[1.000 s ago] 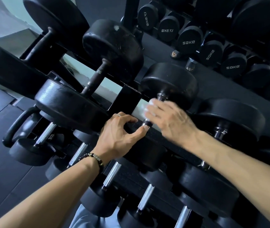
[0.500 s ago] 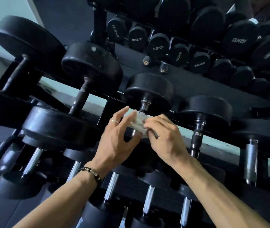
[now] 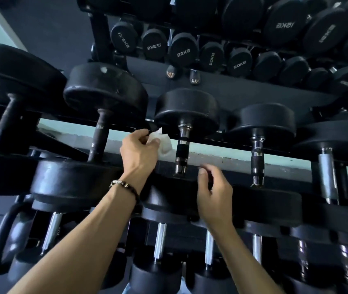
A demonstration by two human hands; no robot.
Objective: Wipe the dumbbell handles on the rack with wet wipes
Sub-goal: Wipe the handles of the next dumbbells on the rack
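Note:
My left hand [image 3: 140,154] pinches a crumpled white wet wipe [image 3: 164,143] just left of a dumbbell handle [image 3: 182,150], a dark grip with chrome collars between two black round heads on the rack's middle shelf [image 3: 222,166]. The wipe hangs close beside the handle without wrapping it. My right hand [image 3: 214,195] hovers below and right of that handle, over the dumbbell's near head, fingers loosely curled and holding nothing. A beaded bracelet sits on my left wrist.
More black dumbbells line the same shelf: a rusty-handled one [image 3: 98,136] to the left, others [image 3: 257,158] to the right. Chrome-handled dumbbells [image 3: 160,240] fill the shelf below. Smaller weights marked in kilograms [image 3: 211,56] stand on an upper row. A kettlebell handle [image 3: 1,240] shows at lower left.
The wipe passed from both hands at the handle to my left hand alone, now left of it. My right hand let go and dropped lower right. The view tilted up.

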